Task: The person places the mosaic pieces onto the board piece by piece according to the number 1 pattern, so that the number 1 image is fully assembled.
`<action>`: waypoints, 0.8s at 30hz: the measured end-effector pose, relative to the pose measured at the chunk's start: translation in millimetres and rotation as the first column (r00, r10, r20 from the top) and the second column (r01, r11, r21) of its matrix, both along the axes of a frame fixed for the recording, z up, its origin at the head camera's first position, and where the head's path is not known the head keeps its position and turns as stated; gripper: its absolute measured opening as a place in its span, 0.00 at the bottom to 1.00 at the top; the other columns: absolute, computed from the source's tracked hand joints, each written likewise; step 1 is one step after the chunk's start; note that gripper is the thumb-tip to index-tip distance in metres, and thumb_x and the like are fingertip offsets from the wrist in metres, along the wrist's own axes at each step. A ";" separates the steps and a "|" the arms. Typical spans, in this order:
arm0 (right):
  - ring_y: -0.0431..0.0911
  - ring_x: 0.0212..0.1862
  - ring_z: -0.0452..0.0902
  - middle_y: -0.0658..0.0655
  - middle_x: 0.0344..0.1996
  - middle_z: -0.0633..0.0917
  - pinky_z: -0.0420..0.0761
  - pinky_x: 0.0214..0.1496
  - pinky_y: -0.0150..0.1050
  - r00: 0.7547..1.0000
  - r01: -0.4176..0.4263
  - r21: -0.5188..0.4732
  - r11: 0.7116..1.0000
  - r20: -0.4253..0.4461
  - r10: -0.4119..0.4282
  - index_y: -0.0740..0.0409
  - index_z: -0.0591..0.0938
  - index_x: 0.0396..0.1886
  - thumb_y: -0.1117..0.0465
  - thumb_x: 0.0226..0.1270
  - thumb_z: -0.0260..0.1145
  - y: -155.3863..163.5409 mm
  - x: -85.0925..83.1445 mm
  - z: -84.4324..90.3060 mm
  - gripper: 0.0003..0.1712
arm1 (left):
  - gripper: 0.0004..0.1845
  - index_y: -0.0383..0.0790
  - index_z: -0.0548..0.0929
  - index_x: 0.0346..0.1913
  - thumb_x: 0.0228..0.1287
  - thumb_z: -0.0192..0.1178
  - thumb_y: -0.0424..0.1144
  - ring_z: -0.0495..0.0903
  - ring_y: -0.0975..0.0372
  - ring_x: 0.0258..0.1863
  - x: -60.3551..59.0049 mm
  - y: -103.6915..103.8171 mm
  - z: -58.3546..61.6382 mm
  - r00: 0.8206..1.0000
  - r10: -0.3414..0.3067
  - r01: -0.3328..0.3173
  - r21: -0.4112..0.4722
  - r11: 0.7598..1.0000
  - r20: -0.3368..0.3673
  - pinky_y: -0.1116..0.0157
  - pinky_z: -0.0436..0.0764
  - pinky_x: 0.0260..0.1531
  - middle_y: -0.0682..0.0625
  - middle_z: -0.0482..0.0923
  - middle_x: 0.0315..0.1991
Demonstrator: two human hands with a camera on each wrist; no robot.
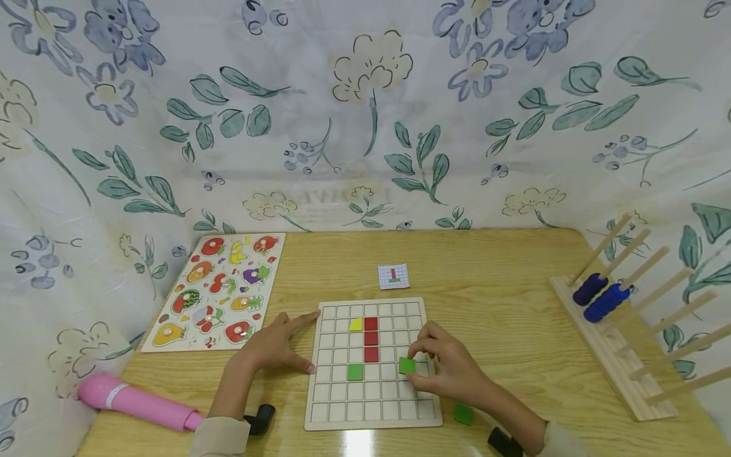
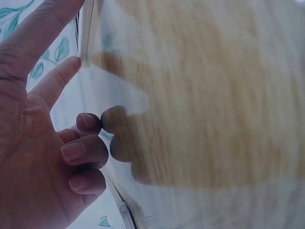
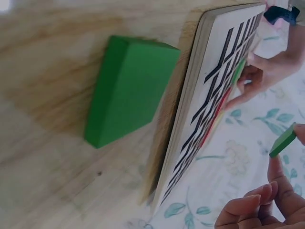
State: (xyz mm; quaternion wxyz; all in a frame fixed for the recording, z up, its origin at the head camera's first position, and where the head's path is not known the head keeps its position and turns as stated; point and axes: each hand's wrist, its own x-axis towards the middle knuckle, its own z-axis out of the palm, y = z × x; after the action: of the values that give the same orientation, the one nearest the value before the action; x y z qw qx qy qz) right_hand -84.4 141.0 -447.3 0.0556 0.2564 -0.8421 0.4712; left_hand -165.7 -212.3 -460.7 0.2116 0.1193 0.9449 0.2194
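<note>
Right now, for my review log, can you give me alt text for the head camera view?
A right hand pinches a green tile over a white grid board on a wooden table, while the left hand rests spread at the board's left edge. Three red tiles, a yellow piece and another green square sit on the board.

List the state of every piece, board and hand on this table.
Left hand: open, fingers resting on grid board's left edge.
Right hand: pinches green tile over the board.
Red tiles: seated in a column.
Spare green tile: loose on table.
</note>
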 end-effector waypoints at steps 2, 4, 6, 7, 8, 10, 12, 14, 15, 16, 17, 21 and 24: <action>0.46 0.32 0.70 0.53 0.33 0.73 0.68 0.30 0.27 1.000 -0.003 0.011 1.000 -0.003 0.003 0.50 0.84 0.31 0.67 0.44 0.79 -3.4 -1.7 0.0 0.15 | 0.60 0.66 0.64 0.75 0.30 0.80 0.64 0.69 0.55 0.31 0.2 0.1 -0.3 1.000 0.001 -0.001 -0.001 1.000 -0.001 0.59 0.69 0.31 0.46 0.66 0.42; 0.46 0.33 0.71 0.54 0.33 0.73 0.71 0.31 0.29 1.000 -0.010 0.027 1.000 -0.007 0.011 0.51 0.85 0.31 0.66 0.44 0.79 -7.1 -3.6 0.2 0.15 | 0.60 0.66 0.64 0.74 0.30 0.80 0.64 0.69 0.55 0.31 0.3 0.1 -0.4 1.000 0.001 -0.001 0.002 1.000 -0.003 0.59 0.69 0.30 0.46 0.66 0.42; 0.47 0.34 0.72 0.54 0.33 0.73 0.73 0.33 0.32 1.000 -0.023 0.045 0.999 0.001 0.023 0.52 0.85 0.31 0.66 0.45 0.79 -11.0 -5.4 0.7 0.14 | 0.60 0.66 0.64 0.75 0.31 0.80 0.64 0.68 0.55 0.31 0.5 0.1 -0.1 1.000 0.000 0.000 0.002 1.000 -0.002 0.59 0.69 0.30 0.46 0.65 0.42; 0.47 0.34 0.73 0.54 0.33 0.73 0.74 0.34 0.33 1.000 -0.031 0.058 0.998 0.007 0.030 0.52 0.85 0.31 0.65 0.45 0.79 -12.9 -6.4 1.0 0.13 | 0.60 0.66 0.64 0.75 0.31 0.80 0.64 0.68 0.55 0.31 0.6 0.3 0.3 1.000 0.001 -0.001 0.003 1.000 0.000 0.59 0.69 0.30 0.46 0.65 0.42; 0.46 0.34 0.73 0.53 0.33 0.73 0.75 0.35 0.33 0.999 -0.038 0.075 0.996 0.013 0.037 0.52 0.85 0.31 0.65 0.46 0.79 -14.9 -7.3 1.3 0.13 | 0.60 0.66 0.63 0.75 0.31 0.80 0.64 0.68 0.55 0.31 0.5 0.2 0.3 1.000 0.001 -0.001 0.003 1.000 0.002 0.59 0.69 0.30 0.45 0.65 0.42; 0.45 0.34 0.73 0.53 0.33 0.72 0.74 0.34 0.32 0.998 -0.056 0.116 0.992 0.026 0.054 0.53 0.85 0.31 0.64 0.47 0.79 -18.7 -9.3 1.8 0.12 | 0.60 0.66 0.63 0.75 0.31 0.80 0.64 0.68 0.55 0.31 0.6 0.5 1.1 1.000 0.005 -0.005 0.004 1.000 0.004 0.59 0.68 0.30 0.46 0.65 0.42; 0.42 0.33 0.71 0.51 0.33 0.71 0.72 0.33 0.29 0.997 -0.070 0.178 0.982 0.022 0.068 0.53 0.84 0.31 0.62 0.49 0.78 -22.6 -11.7 1.8 0.11 | 0.60 0.66 0.63 0.75 0.31 0.80 0.63 0.68 0.55 0.31 0.9 0.7 1.7 1.000 0.005 -0.005 0.006 1.000 0.004 0.59 0.68 0.30 0.46 0.65 0.41; 0.39 0.32 0.68 0.50 0.33 0.69 0.70 0.33 0.27 0.996 -0.085 0.239 0.967 0.010 0.085 0.55 0.85 0.31 0.61 0.50 0.78 -26.5 -14.2 1.7 0.10 | 0.60 0.66 0.63 0.75 0.32 0.80 0.63 0.68 0.56 0.31 1.2 0.9 2.1 1.000 0.004 -0.004 0.005 1.000 0.004 0.59 0.68 0.30 0.46 0.65 0.42; 0.38 0.32 0.67 0.48 0.33 0.69 0.69 0.32 0.26 0.996 -0.089 0.270 0.959 0.001 0.093 0.55 0.85 0.32 0.60 0.50 0.78 -28.4 -15.5 1.5 0.11 | 0.60 0.66 0.63 0.75 0.31 0.80 0.63 0.68 0.56 0.31 1.5 1.2 2.7 1.000 0.005 -0.005 0.005 1.000 0.004 0.59 0.68 0.30 0.46 0.66 0.42; 0.36 0.32 0.65 0.47 0.33 0.68 0.69 0.32 0.26 0.995 -0.093 0.300 0.950 -0.006 0.099 0.56 0.85 0.32 0.59 0.51 0.78 -30.6 -16.7 1.2 0.11 | 0.60 0.66 0.63 0.75 0.32 0.80 0.63 0.68 0.56 0.31 1.7 1.0 2.6 1.000 0.005 -0.005 0.005 1.000 0.004 0.59 0.68 0.30 0.46 0.66 0.42; 0.35 0.32 0.64 0.46 0.33 0.67 0.68 0.32 0.25 0.994 -0.096 0.326 0.940 -0.010 0.105 0.56 0.85 0.32 0.58 0.52 0.77 -32.6 -17.7 1.1 0.11 | 0.59 0.66 0.63 0.75 0.32 0.80 0.63 0.68 0.55 0.31 2.0 1.0 2.8 1.000 0.004 -0.004 0.003 1.000 0.004 0.59 0.68 0.30 0.46 0.66 0.42; 0.34 0.33 0.64 0.44 0.34 0.66 0.69 0.32 0.25 0.992 -0.117 0.399 0.909 0.006 0.125 0.58 0.87 0.35 0.55 0.54 0.78 -39.4 -20.3 1.0 0.14 | 0.59 0.65 0.64 0.75 0.32 0.80 0.64 0.69 0.56 0.30 1.6 0.6 2.0 1.000 0.001 -0.001 -0.005 1.000 0.001 0.60 0.69 0.29 0.46 0.66 0.43; 0.35 0.33 0.63 0.44 0.34 0.67 0.68 0.32 0.25 0.989 -0.133 0.448 0.884 0.009 0.144 0.59 0.87 0.36 0.55 0.54 0.78 -43.8 -21.5 0.1 0.14 | 0.59 0.65 0.64 0.75 0.32 0.79 0.65 0.69 0.55 0.30 0.8 0.5 1.1 1.000 0.002 -0.002 -0.008 1.000 -0.001 0.60 0.69 0.29 0.46 0.66 0.43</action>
State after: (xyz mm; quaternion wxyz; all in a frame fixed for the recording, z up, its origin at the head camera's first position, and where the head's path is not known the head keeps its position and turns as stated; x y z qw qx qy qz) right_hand -105.9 97.2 -447.2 -0.0285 0.3276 -0.9066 0.2646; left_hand -164.9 -211.8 -459.6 0.2112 0.1178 0.9460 0.2159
